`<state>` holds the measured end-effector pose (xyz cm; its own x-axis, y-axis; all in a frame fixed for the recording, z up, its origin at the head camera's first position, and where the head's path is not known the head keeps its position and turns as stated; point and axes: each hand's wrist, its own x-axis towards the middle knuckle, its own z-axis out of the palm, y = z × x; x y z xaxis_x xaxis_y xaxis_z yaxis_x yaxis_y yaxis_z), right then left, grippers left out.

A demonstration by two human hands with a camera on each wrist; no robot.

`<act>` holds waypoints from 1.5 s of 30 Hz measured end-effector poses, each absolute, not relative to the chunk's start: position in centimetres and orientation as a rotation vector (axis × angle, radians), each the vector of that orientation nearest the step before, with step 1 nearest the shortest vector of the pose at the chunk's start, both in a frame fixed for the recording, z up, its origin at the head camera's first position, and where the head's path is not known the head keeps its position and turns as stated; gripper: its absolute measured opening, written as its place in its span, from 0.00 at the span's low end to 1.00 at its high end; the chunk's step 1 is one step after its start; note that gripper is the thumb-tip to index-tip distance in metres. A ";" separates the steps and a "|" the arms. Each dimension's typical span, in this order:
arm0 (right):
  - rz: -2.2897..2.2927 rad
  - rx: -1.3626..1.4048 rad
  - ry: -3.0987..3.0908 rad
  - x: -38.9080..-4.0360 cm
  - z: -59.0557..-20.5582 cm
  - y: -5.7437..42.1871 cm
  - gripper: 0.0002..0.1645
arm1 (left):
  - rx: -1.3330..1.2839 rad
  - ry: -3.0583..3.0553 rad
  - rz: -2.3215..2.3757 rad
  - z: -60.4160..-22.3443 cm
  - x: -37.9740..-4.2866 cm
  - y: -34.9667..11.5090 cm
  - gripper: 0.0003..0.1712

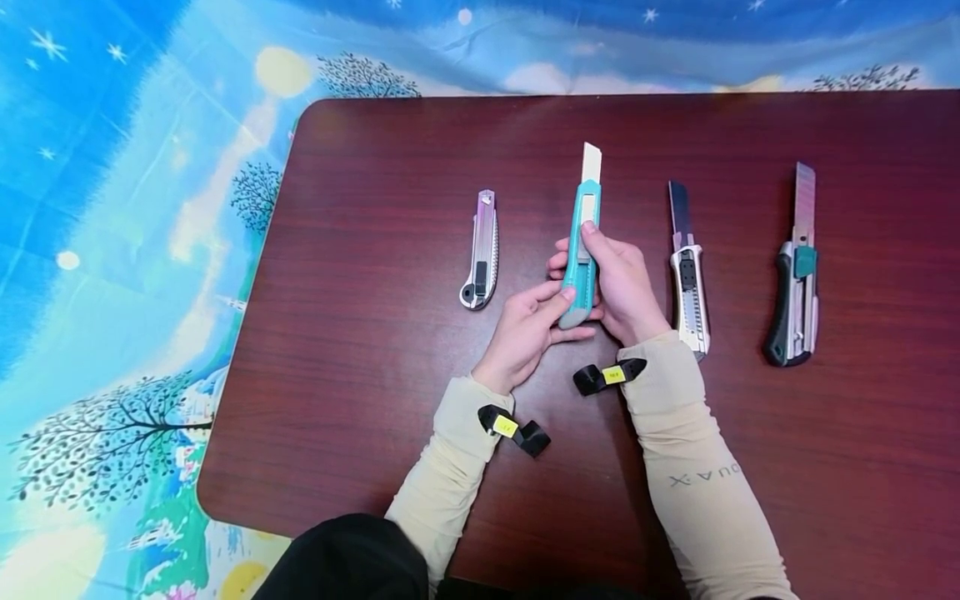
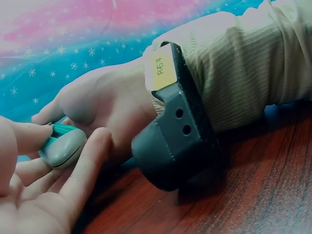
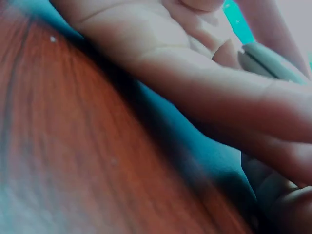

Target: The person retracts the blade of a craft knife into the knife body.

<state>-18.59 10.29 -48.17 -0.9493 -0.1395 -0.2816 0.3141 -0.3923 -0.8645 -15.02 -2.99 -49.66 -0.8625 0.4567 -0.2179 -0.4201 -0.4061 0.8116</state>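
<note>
- Plainly, the teal knife (image 1: pixel 582 273) is held over the table (image 1: pixel 360 333) between both hands, with its blade (image 1: pixel 592 162) out and pointing away from the person.
- The step in hand seems to be working or showing this knife's blade; the next move likely calls for a steady lower end and fingers clear of the edge.
- The right hand (image 1: pixel 624 279) grips the body, thumb on the front, fingers curled behind.
- The left hand (image 1: pixel 525 333) pinches the grey lower end, thumb on top, fingers beneath.
- To the left lies a small silver knife (image 1: pixel 485 242); to the right, a white-handled knife (image 1: pixel 691 296) close to the right cuff, then a black-handled knife (image 1: pixel 783 292) farther out.
- A printed blue cloth (image 1: pixel 135 192) surrounds the visible table edges.
</note>
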 end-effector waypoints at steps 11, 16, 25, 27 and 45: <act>-2.436 0.286 1.561 -18.7 -48.3 10.2 0.29 | 0.102 1.335 2.259 -50.0 -14.9 -2.8 0.20; -2.426 0.253 1.613 -18.6 -48.3 10.1 0.24 | 0.121 1.360 2.259 -50.3 -14.9 -2.7 0.20; -2.428 0.185 1.637 -18.5 -48.2 10.1 0.23 | 0.118 1.362 2.272 -50.5 -14.8 -2.7 0.20; -2.427 0.174 1.649 -18.4 -48.3 10.1 0.22 | 0.115 1.363 2.269 -50.4 -14.8 -2.7 0.20; -2.430 0.124 1.633 -18.2 -48.3 9.8 0.23 | 0.084 1.362 2.269 -50.3 -14.8 -2.9 0.20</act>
